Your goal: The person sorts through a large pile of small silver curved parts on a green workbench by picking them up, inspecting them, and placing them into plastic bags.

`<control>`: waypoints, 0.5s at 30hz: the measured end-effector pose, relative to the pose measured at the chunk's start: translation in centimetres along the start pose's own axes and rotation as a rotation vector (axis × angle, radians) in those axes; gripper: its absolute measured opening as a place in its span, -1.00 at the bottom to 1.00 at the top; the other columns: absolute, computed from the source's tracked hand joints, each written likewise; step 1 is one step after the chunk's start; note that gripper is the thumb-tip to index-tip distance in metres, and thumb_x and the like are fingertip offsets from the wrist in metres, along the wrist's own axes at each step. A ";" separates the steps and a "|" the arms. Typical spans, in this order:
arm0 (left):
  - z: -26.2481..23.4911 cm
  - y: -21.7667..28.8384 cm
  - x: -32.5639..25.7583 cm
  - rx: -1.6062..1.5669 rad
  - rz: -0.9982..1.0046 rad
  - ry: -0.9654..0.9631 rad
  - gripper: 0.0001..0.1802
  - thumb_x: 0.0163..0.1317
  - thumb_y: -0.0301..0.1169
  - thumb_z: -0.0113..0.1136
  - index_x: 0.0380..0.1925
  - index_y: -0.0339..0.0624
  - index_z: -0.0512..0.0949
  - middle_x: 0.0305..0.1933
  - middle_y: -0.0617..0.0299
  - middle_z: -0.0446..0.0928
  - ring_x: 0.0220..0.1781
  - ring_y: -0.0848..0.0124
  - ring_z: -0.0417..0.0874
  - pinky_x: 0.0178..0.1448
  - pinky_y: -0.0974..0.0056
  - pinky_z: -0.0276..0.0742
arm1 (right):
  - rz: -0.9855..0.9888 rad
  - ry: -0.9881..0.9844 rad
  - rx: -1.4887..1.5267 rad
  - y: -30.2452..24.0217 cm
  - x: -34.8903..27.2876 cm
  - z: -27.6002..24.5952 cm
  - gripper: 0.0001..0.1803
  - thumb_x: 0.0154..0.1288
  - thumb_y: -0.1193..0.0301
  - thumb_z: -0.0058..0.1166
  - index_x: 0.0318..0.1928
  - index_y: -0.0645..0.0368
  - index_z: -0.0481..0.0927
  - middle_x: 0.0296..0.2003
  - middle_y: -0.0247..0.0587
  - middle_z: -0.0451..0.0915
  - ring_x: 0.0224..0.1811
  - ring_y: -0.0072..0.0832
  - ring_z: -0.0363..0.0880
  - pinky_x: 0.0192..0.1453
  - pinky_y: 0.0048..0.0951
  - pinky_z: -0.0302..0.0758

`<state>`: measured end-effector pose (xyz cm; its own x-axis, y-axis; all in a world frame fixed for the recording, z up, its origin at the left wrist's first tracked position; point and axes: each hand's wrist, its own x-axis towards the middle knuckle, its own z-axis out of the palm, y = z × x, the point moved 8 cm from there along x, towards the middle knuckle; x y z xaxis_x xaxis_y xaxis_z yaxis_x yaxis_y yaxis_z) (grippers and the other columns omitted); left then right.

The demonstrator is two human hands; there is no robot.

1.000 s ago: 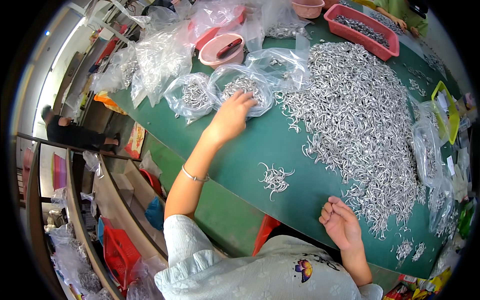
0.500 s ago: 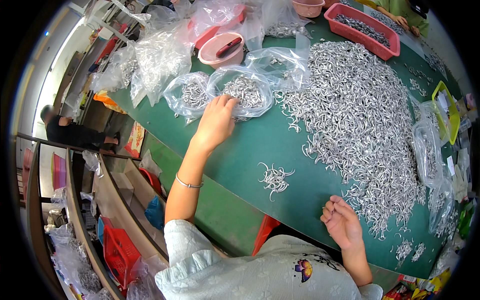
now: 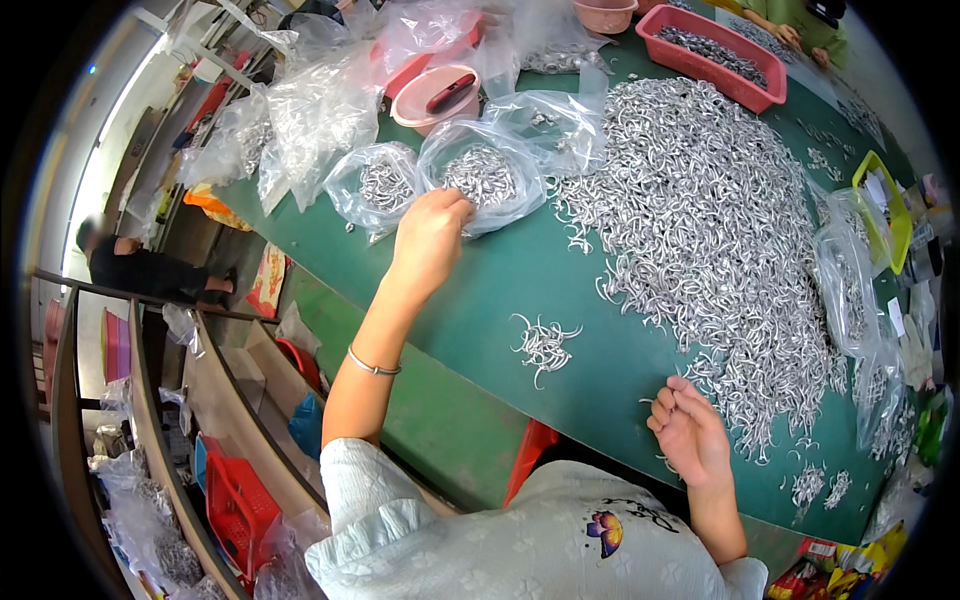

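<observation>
My left hand [image 3: 430, 237] is closed at the near rim of an open clear plastic bag [image 3: 530, 170]. Inside the bag is a heap of small curved silver metal pieces [image 3: 480, 176]; whatever the left fingertips grip is hidden. To its left stands a second clear bag [image 3: 345, 190] with similar pieces. My right hand [image 3: 690, 430] hovers palm up over the near table edge, fingers curled, with silver slivers of curved metal pieces showing beside them. Between my hands lies a small loose cluster of these pieces [image 3: 545, 345]. A large pile [image 3: 710, 240] spreads across the right half.
The green table [image 3: 480, 305] carries a pink bowl [image 3: 415, 108] with a dark red phone-like object, and a pink tray [image 3: 680, 53] of pieces. Clear bags [image 3: 320, 120] crowd the far left. A yellow-green basket [image 3: 900, 225] sits right. Another person's hand [image 3: 787, 37] works at the far right.
My left hand's fingers have curled in more at the bag rim. My right hand stays curled near the pile. The whole view has shifted slightly.
</observation>
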<state>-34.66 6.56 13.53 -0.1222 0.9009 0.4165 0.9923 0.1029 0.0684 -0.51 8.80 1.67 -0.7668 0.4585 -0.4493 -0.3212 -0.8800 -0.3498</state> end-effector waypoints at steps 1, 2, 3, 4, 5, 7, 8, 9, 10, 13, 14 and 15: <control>-0.4 -0.2 0.0 0.004 -0.011 0.014 -0.85 -0.01 -0.64 0.20 -0.39 -0.28 0.60 -0.26 0.10 0.59 -0.19 0.07 0.60 -0.08 0.13 0.53 | -0.001 -0.006 0.011 0.0 0.0 0.2 -0.79 0.37 0.50 -0.07 -0.01 0.19 0.45 -0.32 -0.28 0.42 -0.31 -0.46 0.35 -0.19 -0.43 0.33; -0.8 -0.3 -0.1 0.002 -0.014 0.021 -0.83 -0.01 -0.64 0.18 -0.35 -0.28 0.59 -0.24 0.07 0.58 -0.15 0.06 0.58 -0.03 0.11 0.51 | -0.008 -0.004 0.031 -0.1 -0.3 0.0 -0.79 0.37 0.51 -0.07 -0.01 0.19 0.46 -0.31 -0.28 0.43 -0.30 -0.46 0.35 -0.19 -0.43 0.33; -0.1 0.1 -0.3 -0.037 -0.009 0.019 -0.80 -0.01 -0.63 0.16 -0.32 -0.28 0.59 -0.22 0.05 0.57 -0.10 0.04 0.57 0.02 0.09 0.49 | -0.028 0.007 0.037 -0.4 -0.8 -0.4 -0.75 0.36 0.51 -0.06 0.03 0.23 0.46 -0.27 -0.25 0.46 -0.28 -0.45 0.39 -0.16 -0.41 0.35; -0.8 0.4 -0.6 -0.013 0.002 0.058 -0.74 0.03 -0.62 0.17 -0.22 -0.27 0.58 -0.12 0.03 0.56 -0.03 0.04 0.56 0.08 0.09 0.47 | -0.047 0.020 0.045 -0.9 -0.9 -0.5 -0.70 0.35 0.52 -0.04 0.08 0.27 0.47 -0.22 -0.22 0.50 -0.26 -0.43 0.42 -0.13 -0.39 0.37; -1.6 1.3 -0.7 -0.018 0.022 0.093 -0.68 0.07 -0.61 0.19 -0.11 -0.27 0.57 -0.02 0.00 0.55 0.04 0.03 0.55 0.14 0.08 0.46 | -0.072 0.027 0.033 -1.6 -1.7 -0.9 -0.66 0.35 0.53 -0.04 0.13 0.29 0.45 -0.17 -0.21 0.52 -0.22 -0.43 0.45 -0.08 -0.38 0.39; -2.0 1.4 -1.2 -0.097 -0.077 0.088 -0.60 0.16 -0.58 0.23 0.04 -0.25 0.53 0.12 -0.03 0.52 0.17 0.05 0.52 0.26 0.10 0.40 | -0.154 0.017 0.006 -3.3 -3.7 -1.5 -0.58 0.33 0.56 -0.04 0.20 0.31 0.42 -0.08 -0.18 0.54 -0.14 -0.41 0.49 -0.01 -0.36 0.42; -2.3 3.4 -0.7 -0.129 -0.045 0.089 -0.60 0.17 -0.61 0.21 0.05 -0.26 0.53 0.12 -0.03 0.52 0.17 0.06 0.53 0.26 0.13 0.40 | -0.211 -0.006 -0.015 -4.3 -5.0 -2.5 -0.56 0.32 0.58 -0.04 0.22 0.32 0.40 -0.05 -0.18 0.55 -0.11 -0.40 0.51 0.02 -0.35 0.43; -2.3 4.8 -0.6 -0.174 -0.001 0.136 -0.61 0.18 -0.64 0.18 0.04 -0.28 0.53 0.11 -0.02 0.52 0.16 0.06 0.53 0.26 0.15 0.39 | -0.259 -0.006 -0.072 -5.0 -6.2 -3.2 -0.60 0.39 0.55 -0.08 0.22 0.33 0.40 -0.05 -0.17 0.55 -0.09 -0.40 0.54 -0.03 -0.39 0.47; -2.1 6.3 -0.9 -0.210 0.004 0.119 -0.62 0.19 -0.64 0.17 0.04 -0.29 0.52 0.11 -0.02 0.52 0.17 0.06 0.53 0.26 0.15 0.39 | -0.320 0.000 -0.116 -5.7 -7.5 -4.1 -0.62 0.43 0.51 -0.10 0.21 0.33 0.39 -0.07 -0.15 0.56 -0.14 -0.40 0.57 -0.09 -0.42 0.49; -2.4 11.5 -1.9 -0.286 0.001 0.012 -0.64 0.19 -0.64 0.16 0.03 -0.30 0.52 0.14 -0.02 0.50 0.18 0.07 0.52 0.26 0.14 0.38 | -0.474 0.142 -0.374 -7.9 -12.0 -6.7 -0.65 0.50 0.42 -0.14 0.20 0.32 0.39 -0.10 -0.12 0.57 -0.26 -0.41 0.60 -0.22 -0.46 0.53; -1.9 13.5 -2.2 -0.321 0.016 -0.003 -0.64 0.19 -0.63 0.17 0.02 -0.30 0.53 0.14 -0.02 0.50 0.18 0.07 0.52 0.26 0.13 0.38 | -0.516 0.222 -0.480 -8.5 -13.4 -7.6 -0.65 0.52 0.40 -0.15 0.19 0.32 0.40 -0.11 -0.10 0.57 -0.30 -0.41 0.61 -0.25 -0.47 0.54; -1.7 15.2 -2.6 -0.351 0.033 -0.022 -0.65 0.19 -0.63 0.17 0.02 -0.29 0.53 0.15 -0.02 0.49 0.18 0.07 0.52 0.25 0.13 0.38 | -0.642 0.338 -0.553 -9.5 -15.5 -8.2 -0.72 0.52 0.43 -0.19 0.11 0.30 0.43 -0.15 -0.09 0.59 -0.36 -0.44 0.61 -0.30 -0.47 0.54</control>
<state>-19.28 5.08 15.07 -0.0859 0.9106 0.4043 0.9282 -0.0743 0.3645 18.94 11.04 5.23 -0.3011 0.9281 -0.2190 -0.2507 -0.2986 -0.9208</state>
